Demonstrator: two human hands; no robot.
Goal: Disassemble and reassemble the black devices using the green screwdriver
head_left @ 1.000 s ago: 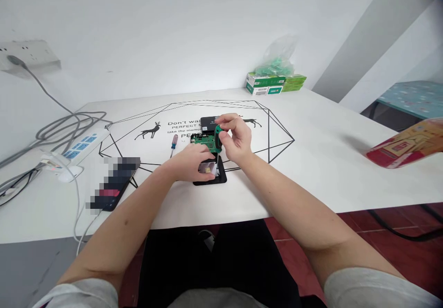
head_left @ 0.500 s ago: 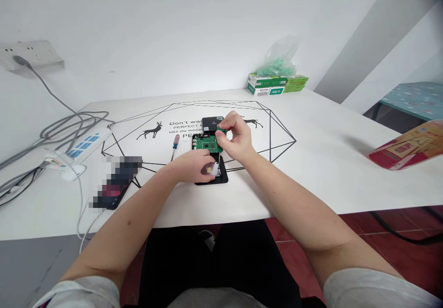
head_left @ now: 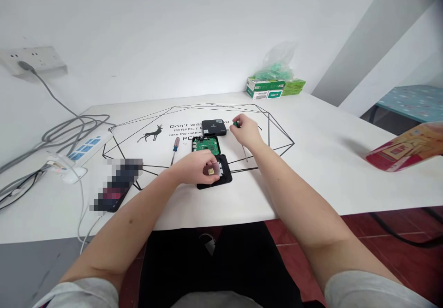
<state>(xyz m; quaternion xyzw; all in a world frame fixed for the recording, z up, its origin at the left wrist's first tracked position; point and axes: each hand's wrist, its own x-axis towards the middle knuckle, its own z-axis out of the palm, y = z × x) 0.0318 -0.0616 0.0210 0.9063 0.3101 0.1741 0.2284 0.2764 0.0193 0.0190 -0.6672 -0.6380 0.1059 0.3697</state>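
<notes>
Black cover [head_left: 226,168] on tabletop [head_left: 297,183], just R of L hand [head_left: 194,166], the nearer, fingers pinching pale plate [head_left: 211,172]; R hand [head_left: 249,132], beyond, grips green screwdriver [head_left: 236,124], shaft slanting twd wearer, tip apart from cover.

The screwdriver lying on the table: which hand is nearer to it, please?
Left: the left hand is by the screwdriver; the right hand is farther, beyond the circuit board.

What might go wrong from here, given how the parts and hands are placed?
The circuit board lies uncovered, so the bare shaft of the green screwdriver in the right hand might scratch it if swung across.

The left hand pinches the shiny plate, which might slip onto the black cover.
</notes>
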